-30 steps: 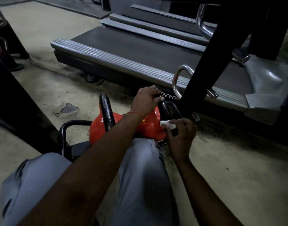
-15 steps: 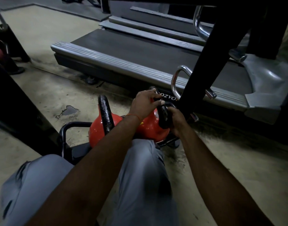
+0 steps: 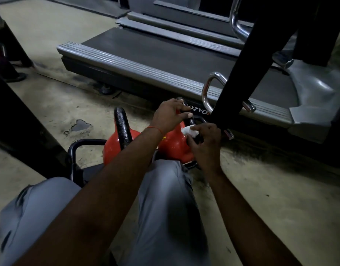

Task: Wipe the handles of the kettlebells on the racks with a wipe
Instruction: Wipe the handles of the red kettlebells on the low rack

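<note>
The person crouches over two red kettlebells sitting side by side on a low black rack. The left hand curls its fingers around the top of the black handle of the right kettlebell. The right hand pinches a small white wipe between thumb and fingers and presses it against the side of that handle, just below the left hand. The left kettlebell stands upright and untouched. A treadmill lies beyond on the stained floor.
</note>
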